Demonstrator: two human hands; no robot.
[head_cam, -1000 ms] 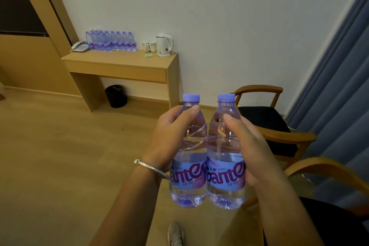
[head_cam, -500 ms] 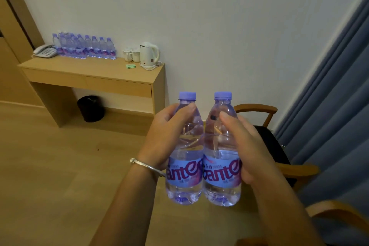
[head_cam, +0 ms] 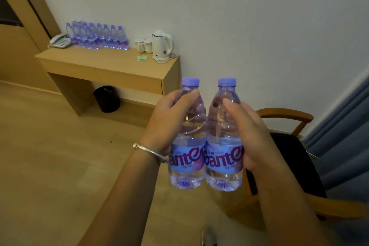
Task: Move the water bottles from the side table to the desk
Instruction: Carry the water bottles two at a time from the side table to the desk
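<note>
Up front, mid-air over the wood floor [head_cam: 60,166], 2 water bottles are held upright side by side, sides touching. Left hand [head_cam: 169,122] wraps the left bottle [head_cam: 187,158], thumb across its shoulder just under the cap, fingers curled round behind. Right hand [head_cam: 253,138] grips the right bottle [head_cam: 223,158] the same way, thumb laid on the upper body. A silver bangle [head_cam: 149,152] sits on the left wrist.

Both bottles: clear ribbed plastic, light purple screw caps, water up to approx the shoulder, blue-violet label band round the lower half. Big dark-purple lettering reads "ante" on the visible part, rest wraps out of sight; small print above and below it is too fine to read.

Further back, against the white wall, a light wood desk [head_cam: 95,66] carries a row of same-type bottles [head_cam: 97,36] w/ purple caps at its rear left. Beside them, a phone [head_cam: 61,41]; to the right, 2 mugs [head_cam: 143,45], a white kettle [head_cam: 161,45] and a small green card [head_cam: 142,58]. A black bin [head_cam: 106,99] stands under the desk. A wooden armchair [head_cam: 285,114] w/ dark seat sits at right, near blue curtains [head_cam: 343,136].
</note>
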